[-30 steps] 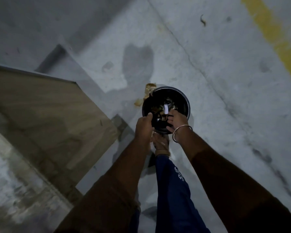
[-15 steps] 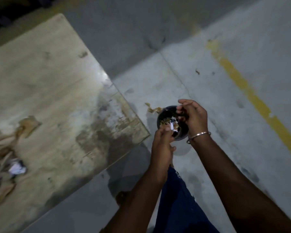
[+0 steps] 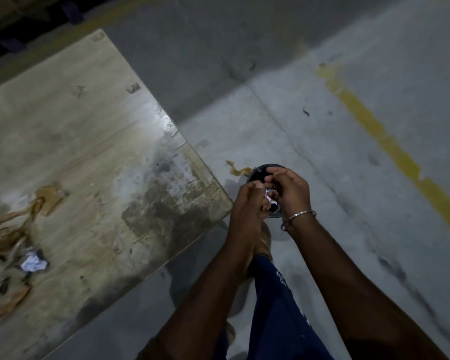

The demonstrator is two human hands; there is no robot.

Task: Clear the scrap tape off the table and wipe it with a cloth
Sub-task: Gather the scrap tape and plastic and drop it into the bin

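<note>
Dim and grainy, with glare on the table (image 3: 156, 118) edge, soft blur and wide-angle bending at the borders.

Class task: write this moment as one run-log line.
hands: left hand and right hand picking at a scrap over the bin | table: tape scraps remain | wiping: not begun

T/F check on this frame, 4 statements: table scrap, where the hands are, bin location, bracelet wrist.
1. Tape scrap still lies on the table. True.
2. Both hands work over the tabletop. False: the left hand and right hand are over the bin, off the table's corner.
3. The bin stands on the table. False: it is on the floor.
4. The bracelet is on the right wrist. True.
</note>
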